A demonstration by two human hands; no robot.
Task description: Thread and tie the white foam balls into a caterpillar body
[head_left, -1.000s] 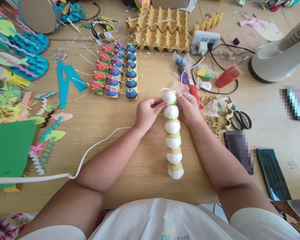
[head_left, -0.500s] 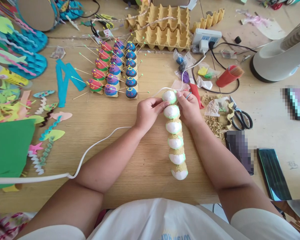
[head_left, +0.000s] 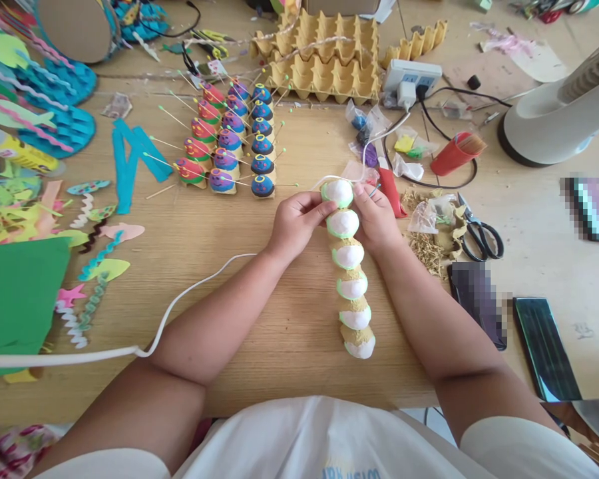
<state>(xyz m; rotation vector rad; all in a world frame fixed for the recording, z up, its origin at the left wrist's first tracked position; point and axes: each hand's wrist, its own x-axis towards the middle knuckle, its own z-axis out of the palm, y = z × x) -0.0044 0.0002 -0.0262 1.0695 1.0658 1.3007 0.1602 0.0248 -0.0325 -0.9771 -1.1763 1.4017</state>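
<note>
A chain of several egg-carton cups with white, green-rimmed tops (head_left: 348, 266) lies along the wooden table, running from the hands towards me. My left hand (head_left: 296, 221) pinches the far end of the chain from the left, fingers curled. My right hand (head_left: 377, 218) grips the same end from the right. A white cord (head_left: 190, 293) runs from that end around to the left edge of the table.
Rows of painted carton cups with pins (head_left: 229, 143) stand behind my left hand. Egg trays (head_left: 324, 60), a power strip (head_left: 412, 76), a red cup (head_left: 454, 154), scissors (head_left: 476, 233), a phone (head_left: 544, 346) and foam cut-outs (head_left: 24, 199) lie around.
The near end of the carton chain has swung slightly to the right. Both hands keep their hold at the far end.
</note>
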